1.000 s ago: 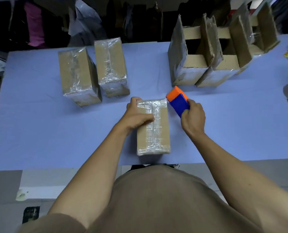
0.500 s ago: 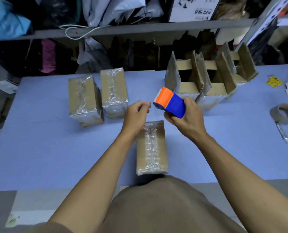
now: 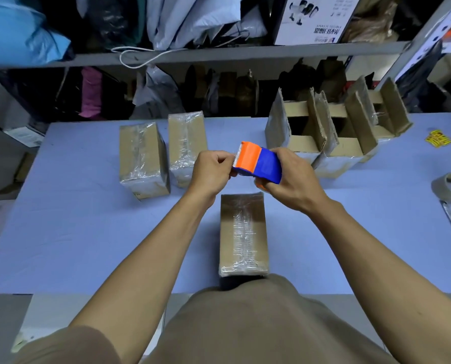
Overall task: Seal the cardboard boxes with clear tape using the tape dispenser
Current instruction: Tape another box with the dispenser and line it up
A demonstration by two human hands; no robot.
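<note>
The blue table (image 3: 87, 232) stretched wide, and the open cardboard boxes (image 3: 332, 143) stood at its far right with flaps up. Two taped boxes (image 3: 142, 156) sat side by side at far left. Nearest the person lay the sealed box (image 3: 242, 232), taped along its top, untouched. Above it, off the table, the right hand (image 3: 295, 179) gripped the tape dispenser (image 3: 258, 162) round its blue body. The left hand (image 3: 213, 169) pinched at the orange cutter end, fingers curled. A brown tape roll (image 3: 450, 187) rested at the right edge.
</note>
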